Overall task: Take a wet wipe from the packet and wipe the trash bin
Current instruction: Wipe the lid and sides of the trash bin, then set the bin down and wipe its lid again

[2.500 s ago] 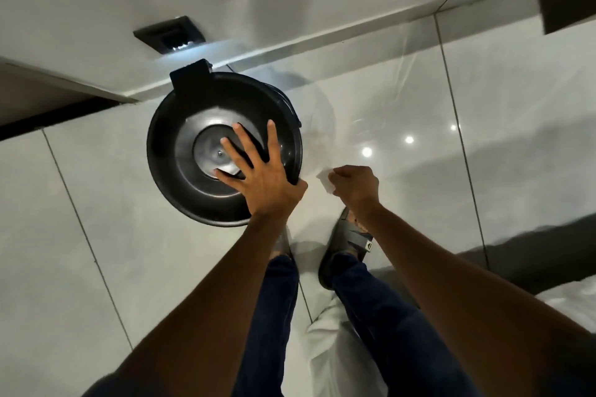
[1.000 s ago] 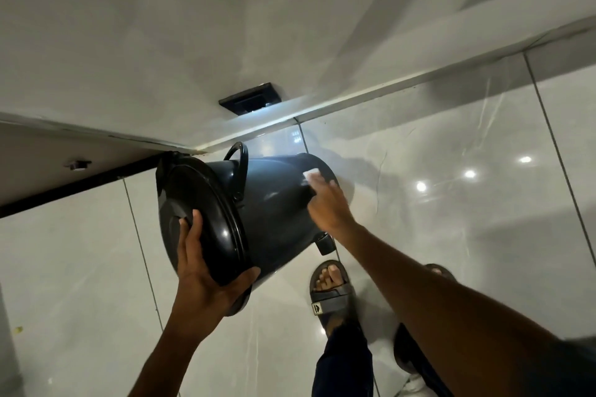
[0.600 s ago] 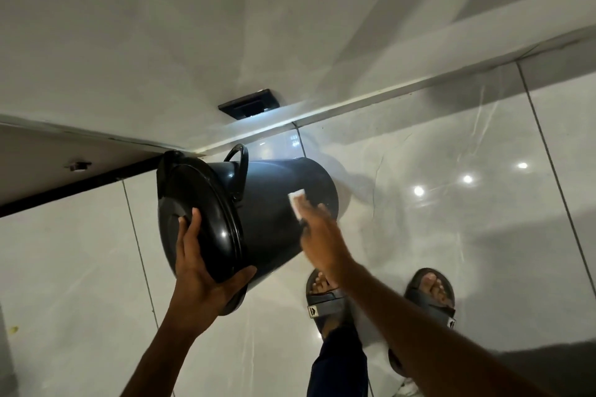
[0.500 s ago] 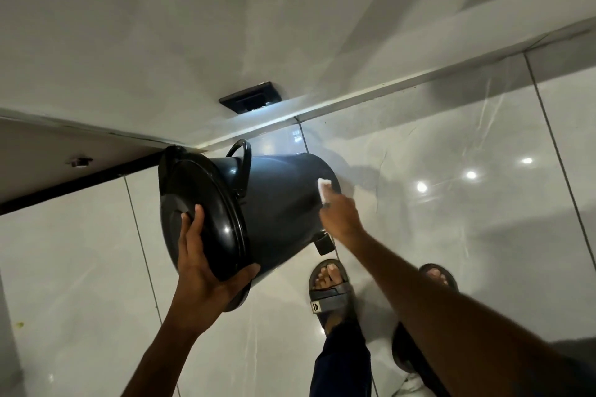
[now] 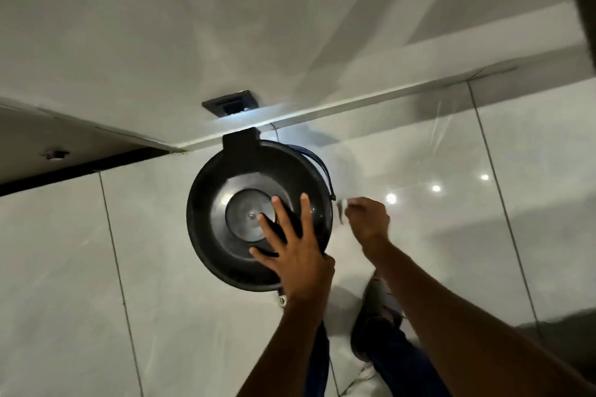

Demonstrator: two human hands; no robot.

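Person seen from above. Both forearms bare, no sleeves, watch or rings visible. Left hand (image 5: 298, 255), right hand (image 5: 367, 219) bare, ungloved. Dark blue trousers (image 5: 400, 364) on legs. Dark strapped sandal (image 5: 379, 303) on one foot, blurred; small pale mark on other sandal's strap (image 5: 282, 300).

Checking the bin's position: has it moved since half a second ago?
Yes. The trash bin has swung back upright below the wall vent, lid facing the camera.

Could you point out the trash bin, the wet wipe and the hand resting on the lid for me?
trash bin (image 5: 206, 229): head view, on the bare left part of its black lid.
wet wipe (image 5: 341, 207): head view, on the white bit by the right hand's fingers.
left hand (image 5: 298, 259): head view, on the back of the hand.
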